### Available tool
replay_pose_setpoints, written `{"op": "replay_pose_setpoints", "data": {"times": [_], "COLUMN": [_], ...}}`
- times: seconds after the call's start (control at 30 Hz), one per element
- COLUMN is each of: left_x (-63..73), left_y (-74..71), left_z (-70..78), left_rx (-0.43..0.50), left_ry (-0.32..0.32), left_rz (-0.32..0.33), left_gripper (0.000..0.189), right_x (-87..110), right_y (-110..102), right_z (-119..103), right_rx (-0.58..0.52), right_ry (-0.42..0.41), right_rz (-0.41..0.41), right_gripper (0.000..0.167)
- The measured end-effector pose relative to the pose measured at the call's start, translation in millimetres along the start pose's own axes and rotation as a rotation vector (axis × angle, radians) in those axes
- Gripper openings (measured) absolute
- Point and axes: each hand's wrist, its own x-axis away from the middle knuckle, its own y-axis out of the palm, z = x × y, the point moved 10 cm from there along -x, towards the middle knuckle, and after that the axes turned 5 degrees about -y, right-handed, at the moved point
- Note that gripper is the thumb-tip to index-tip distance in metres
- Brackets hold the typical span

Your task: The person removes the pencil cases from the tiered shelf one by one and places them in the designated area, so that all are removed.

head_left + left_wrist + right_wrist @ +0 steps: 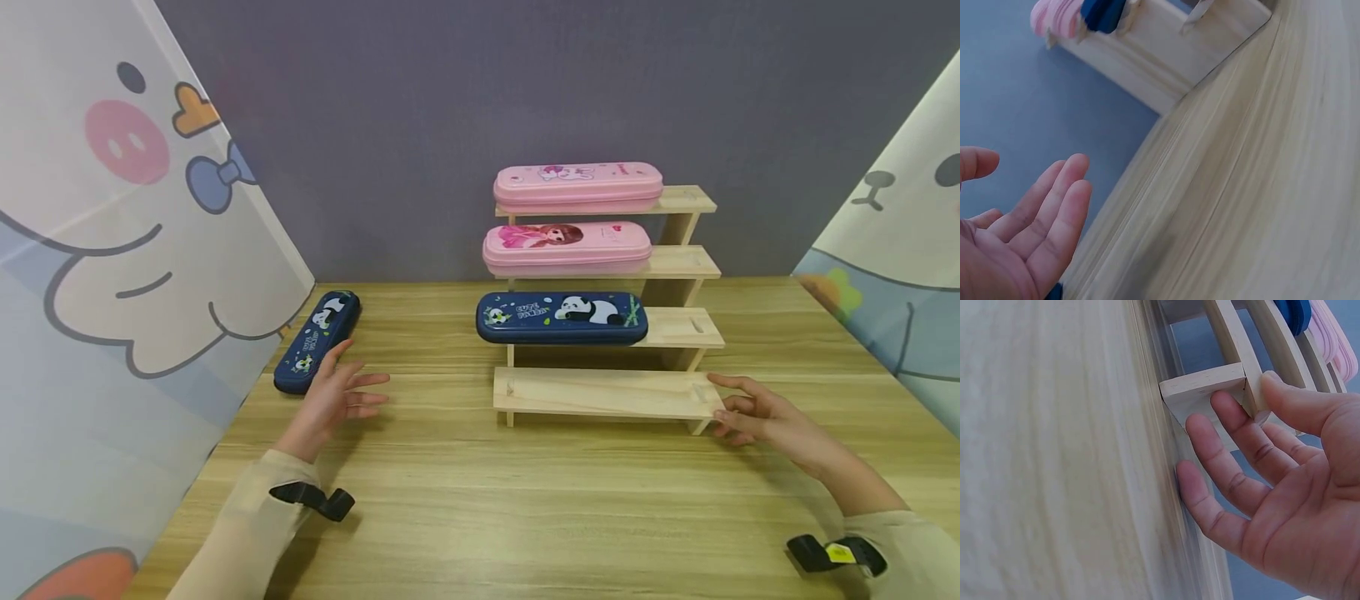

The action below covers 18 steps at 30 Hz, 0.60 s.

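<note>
A tiered wooden display rack [607, 392] stands on the table. My right hand [765, 421] is at the right end of its lowest step. In the right wrist view, the thumb and index finger of the right hand [1285, 481] pinch that step's edge, and the other fingers are bent beside the support. My left hand [333, 404] is held with fingers spread and nothing in it. Just beyond it lies a navy panda pencil case [315, 346], partly covered by the hand. In the left wrist view, the left hand [1035, 231] has its palm visible and fingers extended.
Another navy panda pencil case [558, 318] lies on the rack's second step from the bottom. Above it are a pink case with a doll picture [566, 248] and a pink case with a white animal [577, 187]. A grey wall [390, 167] stands behind; cartoon-printed panels flank the table.
</note>
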Motion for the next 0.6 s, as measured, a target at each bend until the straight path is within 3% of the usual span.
{"op": "replay_pose_setpoints", "data": {"times": [0.6], "left_x": [-6.4], "left_y": [64.1], "left_z": [7.0], "left_rx": [-0.035], "left_ry": [0.01], "left_rz": [-0.108], "left_gripper": [0.058], "right_x": [-0.9], "right_y": [-1], "right_z": [-3], "right_rx": [0.013], "right_ry": [-0.001], "right_rz": [0.017], "right_gripper": [0.066]}}
